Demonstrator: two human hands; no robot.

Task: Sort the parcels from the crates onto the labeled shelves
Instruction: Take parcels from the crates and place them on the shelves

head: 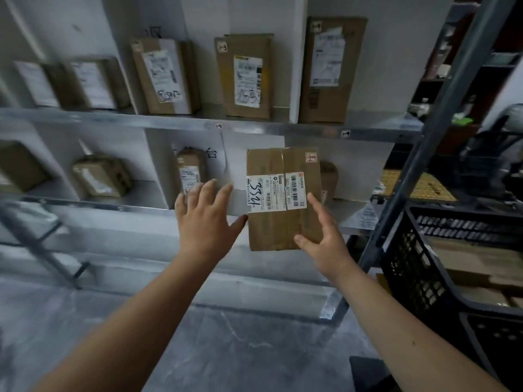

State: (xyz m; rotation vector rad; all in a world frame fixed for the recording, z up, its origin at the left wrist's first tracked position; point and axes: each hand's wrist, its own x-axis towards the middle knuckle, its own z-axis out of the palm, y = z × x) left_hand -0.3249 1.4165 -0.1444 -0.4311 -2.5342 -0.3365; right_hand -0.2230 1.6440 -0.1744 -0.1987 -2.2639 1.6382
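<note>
A brown cardboard parcel [283, 199] with a white label marked "334" stands upright in front of the middle shelf [119, 206], its lower end below the shelf edge. My right hand [321, 239] holds it at the lower right corner, thumb across the front and index finger up the right side; the other fingers are hidden behind. My left hand [205, 219] is spread flat just left of the parcel, thumb tip touching its left edge. A black crate [410, 267] with more cardboard parcels sits at the right.
The upper shelf [169, 120] carries several labelled boxes standing upright, among them a tall one [328, 72] at the right. Small parcels [102, 175] sit in the middle shelf's divided bays. A dark metal upright [441, 114] slants between the shelves and the crate. Grey floor lies below.
</note>
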